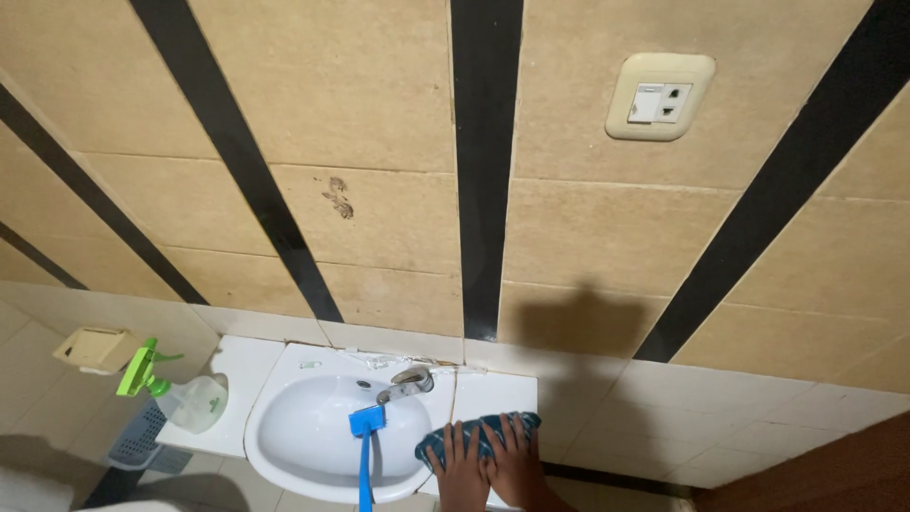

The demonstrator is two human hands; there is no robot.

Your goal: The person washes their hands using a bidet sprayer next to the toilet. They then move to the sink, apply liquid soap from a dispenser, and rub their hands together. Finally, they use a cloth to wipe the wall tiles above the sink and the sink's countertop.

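Note:
My left hand (pixel 462 466) and my right hand (pixel 517 460) lie side by side, fingers spread, pressing flat on a dark blue cloth (pixel 493 424). The cloth is on the right rim of a white wash basin (pixel 284 455), beside the metal tap (pixel 406 384). A blue long-handled brush (pixel 364 446) rests in the bowl with its head just below the tap, a little to the left of my left hand. Neither hand touches the brush.
A clear spray bottle with a green trigger (pixel 180 391) stands on the white ledge left of the basin. A beige holder (pixel 95 348) hangs on the wall further left. A wall socket (pixel 661 97) sits high on the tan tiled wall with black stripes.

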